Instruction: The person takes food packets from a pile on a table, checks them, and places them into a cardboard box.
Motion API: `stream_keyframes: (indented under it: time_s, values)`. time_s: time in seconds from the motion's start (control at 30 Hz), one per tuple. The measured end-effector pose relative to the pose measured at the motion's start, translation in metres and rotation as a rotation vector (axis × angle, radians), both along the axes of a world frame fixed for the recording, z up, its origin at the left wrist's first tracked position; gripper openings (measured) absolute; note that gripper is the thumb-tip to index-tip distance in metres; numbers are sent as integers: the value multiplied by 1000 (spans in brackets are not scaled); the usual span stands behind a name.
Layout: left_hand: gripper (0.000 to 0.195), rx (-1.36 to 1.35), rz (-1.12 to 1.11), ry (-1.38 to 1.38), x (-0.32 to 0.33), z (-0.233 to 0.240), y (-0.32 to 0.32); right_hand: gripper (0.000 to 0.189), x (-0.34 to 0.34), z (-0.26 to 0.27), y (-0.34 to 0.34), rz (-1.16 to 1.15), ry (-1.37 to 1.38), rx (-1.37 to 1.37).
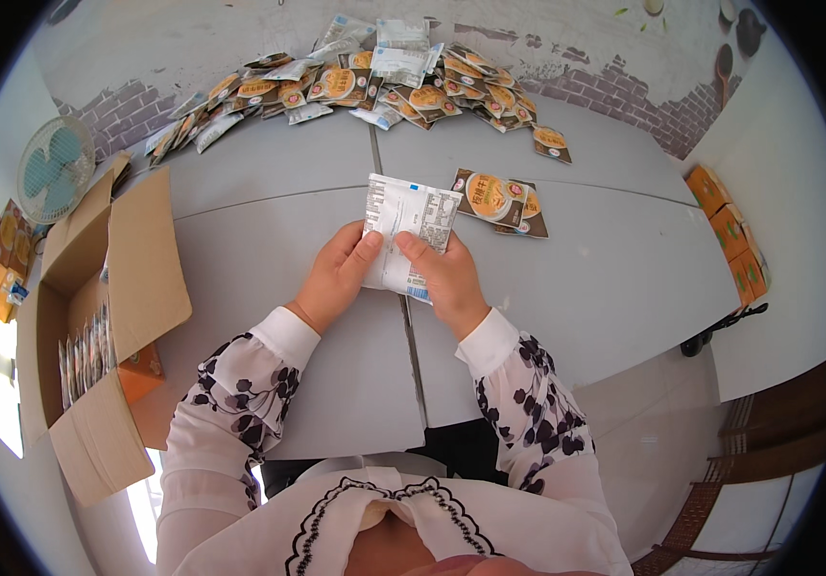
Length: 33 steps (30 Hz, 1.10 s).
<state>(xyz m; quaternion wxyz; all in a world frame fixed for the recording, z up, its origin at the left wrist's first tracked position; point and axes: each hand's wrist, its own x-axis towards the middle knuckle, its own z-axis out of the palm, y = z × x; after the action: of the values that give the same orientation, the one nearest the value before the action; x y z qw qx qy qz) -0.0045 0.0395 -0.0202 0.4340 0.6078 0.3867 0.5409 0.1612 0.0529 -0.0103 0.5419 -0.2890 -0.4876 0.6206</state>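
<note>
Between my two hands, above the middle of the grey table (564, 288), is a white printed food sachet (413, 209) with its text side up. My left hand (341, 270) grips its left edge, the thumb lying on top. On the right edge, my right hand (449, 277) holds it the same way, with the thumb pressed near the centre. The fingers beneath are hidden, and I cannot tell whether more sachets lie under this one. Just beyond my right hand, a brown-and-orange sachet (488, 198) overlaps another sachet (534, 223) on the tabletop.
A large heap of sachets (341, 85) lies along the table's far edge, with one stray sachet (552, 144) at its right. An open cardboard box (150, 266) at the left holds a row of upright sachets (87, 353). Beyond it stands a fan (56, 169). Orange cartons (733, 237) are at the right.
</note>
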Motion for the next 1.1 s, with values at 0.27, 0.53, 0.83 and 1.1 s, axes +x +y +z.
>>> stream_keyframes:
  time_s: [0.27,0.53,0.83,1.1]
  values:
    - [44,-217,-171,-74,8,-2,-6,35,3,6,2,-218,-222,128]
    - [45,-428,-230,-216,16,7,-13,37,3,10,-6,-95,-194,24]
    - [36,-144,-173,-94,14,-1,-15,40,5,4,0,-5,-55,-7]
    - [35,-103,-224,-48,14,-1,-18,33,11,5,-3,15,-107,111]
